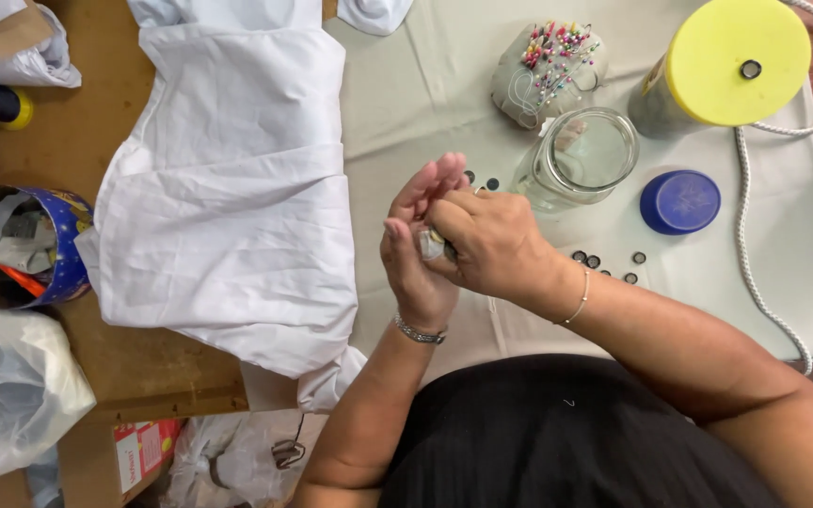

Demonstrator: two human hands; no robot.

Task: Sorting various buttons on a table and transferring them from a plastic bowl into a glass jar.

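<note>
Now the right hand (pixel 486 240) pinches small buttons (pixel 435 245) into the open left palm (pixel 416 259); more dark buttons (pixel 604 263) lie loose on the cloth (pixel 425 85).

The small item (pixel 433 245) pinched between both hands (pixel 454 249) is mostly hidden, too covered to identify.

Your left hand (pixel 418 254) and right hand (pixel 486 243) meet at the centre of the view, the right's grip closed on a small pale object (pixel 431 246) that also rests against the left palm; what it is cannot be told. At one o'clock from them stands an open glass jar (pixel 583 158), with a pincushion (pixel 548 68) and a yellow-lidded container (pixel 726 66) beyond. A blue lid (pixel 679 201) and dark buttons (pixel 593 261) lie at three o'clock on the surface (pixel 425 85), and white fabric (pixel 232 198) spreads at nine.
</note>
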